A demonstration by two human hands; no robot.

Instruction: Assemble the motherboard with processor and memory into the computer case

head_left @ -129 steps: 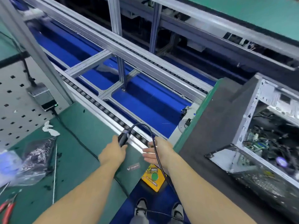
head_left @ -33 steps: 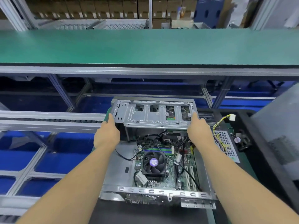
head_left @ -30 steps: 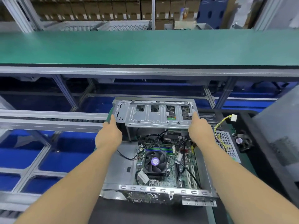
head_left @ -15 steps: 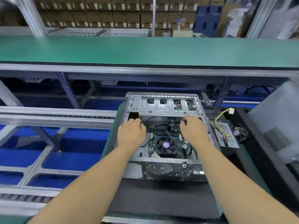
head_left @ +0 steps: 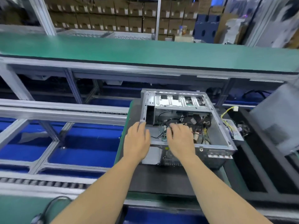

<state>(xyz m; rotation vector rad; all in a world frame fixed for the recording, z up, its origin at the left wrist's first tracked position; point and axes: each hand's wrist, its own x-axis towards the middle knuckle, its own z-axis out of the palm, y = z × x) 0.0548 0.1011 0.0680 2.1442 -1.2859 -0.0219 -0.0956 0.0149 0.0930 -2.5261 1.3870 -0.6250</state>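
While two hands reach in | one computer case

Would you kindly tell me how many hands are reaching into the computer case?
2: the left hand at the computer case's left edge, the right hand over its middle.

motherboard mostly hidden under right hand
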